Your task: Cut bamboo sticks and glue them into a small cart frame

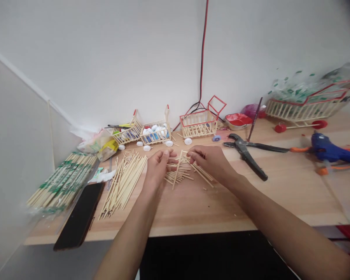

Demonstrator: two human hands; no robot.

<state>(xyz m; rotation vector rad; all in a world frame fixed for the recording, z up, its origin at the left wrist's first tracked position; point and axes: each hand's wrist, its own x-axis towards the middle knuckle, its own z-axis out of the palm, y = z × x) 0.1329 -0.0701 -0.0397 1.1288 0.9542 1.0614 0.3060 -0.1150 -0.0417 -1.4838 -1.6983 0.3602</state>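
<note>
My right hand (207, 158) pinches the top end of joined wooden sticks (177, 171), which form a narrow angled piece slanting down towards me. Just left of it, my left hand (159, 165) has its fingers bent but apart, with nothing visible between them. Under and between both hands lies a pile of short cut sticks (182, 174) on the wooden table (192, 217). A few longer sticks (202, 175) lie beneath my right hand. To the left of my left hand, many loose sticks (128, 181) are spread out.
Small stick-built carts (198, 123) with wheels stand along the wall. Pliers (245, 151) and a blue glue gun (326, 147) lie to the right. At left are a black phone (80, 216) and packaged chopsticks (62, 179). A red-filled dish (238, 121) sits behind the pliers.
</note>
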